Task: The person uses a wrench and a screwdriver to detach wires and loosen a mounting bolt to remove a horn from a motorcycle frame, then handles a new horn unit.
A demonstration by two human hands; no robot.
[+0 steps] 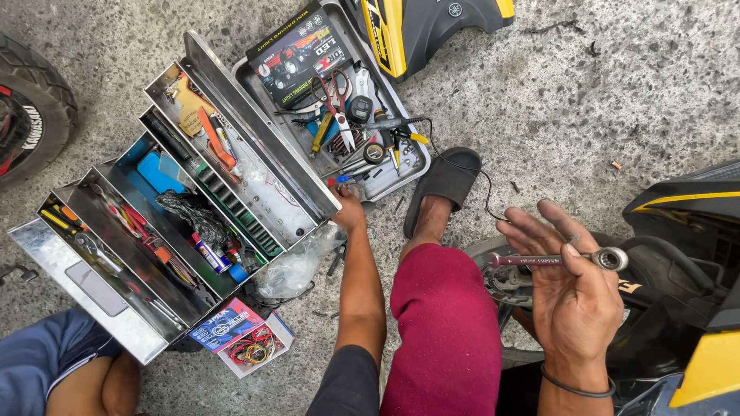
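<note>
My right hand (569, 285) holds a metal ratcheting wrench (566, 260) across its palm, thumb pressed on the shaft, ring end pointing right over the scooter. My left hand (348, 209) reaches down to the concrete beside the open metal fold-out toolbox (254, 139), its fingers hidden by the toolbox tray's corner. Whether it grips anything cannot be seen. My leg in dark red shorts (443, 323) and a foot in a black slipper (443, 185) lie between the two hands.
The toolbox trays hold screwdrivers, pliers, sockets and small boxes. A clear plastic bag (297, 266) and a small box of rubber bands (254, 347) lie beside it. A tyre (31, 108) is at left, yellow-black scooter bodywork (686, 231) at right. Another person's knee (85, 370) shows bottom left.
</note>
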